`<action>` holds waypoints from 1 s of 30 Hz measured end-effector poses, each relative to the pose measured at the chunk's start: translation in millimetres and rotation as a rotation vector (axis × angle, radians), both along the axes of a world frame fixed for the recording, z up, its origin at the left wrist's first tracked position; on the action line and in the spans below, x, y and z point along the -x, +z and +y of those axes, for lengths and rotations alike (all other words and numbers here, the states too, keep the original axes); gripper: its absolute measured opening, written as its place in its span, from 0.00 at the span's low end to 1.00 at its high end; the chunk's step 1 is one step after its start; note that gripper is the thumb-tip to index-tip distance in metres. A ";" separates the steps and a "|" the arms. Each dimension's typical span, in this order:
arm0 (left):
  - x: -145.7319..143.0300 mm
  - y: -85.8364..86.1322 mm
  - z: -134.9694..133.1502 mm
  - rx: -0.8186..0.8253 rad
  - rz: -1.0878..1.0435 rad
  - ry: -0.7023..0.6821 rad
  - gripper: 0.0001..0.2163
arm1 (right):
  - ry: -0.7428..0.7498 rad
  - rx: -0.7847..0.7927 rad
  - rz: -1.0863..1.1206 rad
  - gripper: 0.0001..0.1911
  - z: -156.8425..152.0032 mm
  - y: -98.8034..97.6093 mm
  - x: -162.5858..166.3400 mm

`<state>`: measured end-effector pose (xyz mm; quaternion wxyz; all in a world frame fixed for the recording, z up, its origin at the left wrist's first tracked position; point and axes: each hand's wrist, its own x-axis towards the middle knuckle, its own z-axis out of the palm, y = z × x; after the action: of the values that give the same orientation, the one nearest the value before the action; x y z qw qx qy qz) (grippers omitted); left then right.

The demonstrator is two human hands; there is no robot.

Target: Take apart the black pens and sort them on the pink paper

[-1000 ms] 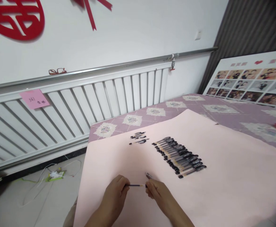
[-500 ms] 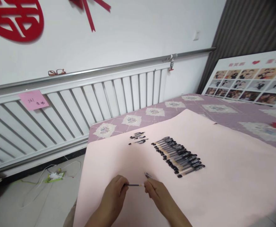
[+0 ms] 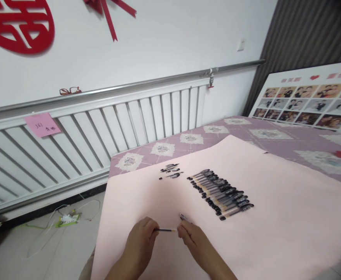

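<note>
My left hand (image 3: pixel 140 240) is closed in a pinch on one end of a thin dark pen refill (image 3: pixel 165 230). The refill lies level between my two hands, its yellowish end towards the right. Closed around that end is my right hand (image 3: pixel 194 238); its fingers hide the tip and anything else inside them. A dark pen part with a clear section (image 3: pixel 184 217) shows just behind my right fingers; whether it is held or lies on the sheet I cannot tell. Farther right, several black-capped gel pens (image 3: pixel 221 190) lie side by side in a slanting row.
A pink sheet (image 3: pixel 284 202) covers much of the table, over a purple patterned tablecloth (image 3: pixel 193 138). Several loose pen parts (image 3: pixel 170 171) lie near its far edge. Behind stands a white radiator (image 3: pixel 129 124); a photo board (image 3: pixel 304 101) leans at right. A power strip (image 3: pixel 69 219) is on the floor.
The gap between my hands has narrowed slightly, with a little less of the refill's right end showing. The row of pens and the loose parts stay where they were.
</note>
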<state>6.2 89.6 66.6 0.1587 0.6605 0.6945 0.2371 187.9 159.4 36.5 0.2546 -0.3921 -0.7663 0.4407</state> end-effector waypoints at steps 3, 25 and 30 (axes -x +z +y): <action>2.5 -0.5 0.6 -0.001 -0.025 -0.026 0.07 | 0.033 0.058 0.012 0.15 -0.9 -1.7 1.9; -12.8 -3.5 3.3 -0.003 -1.526 0.263 0.09 | 0.192 0.358 0.205 0.14 -16.9 -5.6 16.4; -20.3 1.6 1.7 0.062 -1.429 0.201 0.07 | 0.254 0.268 0.159 0.07 -23.8 -7.4 24.6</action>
<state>26.5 91.3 68.2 0.5701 0.2720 0.4849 0.6049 163.3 135.6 29.1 0.2023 -0.2864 -0.7216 0.5969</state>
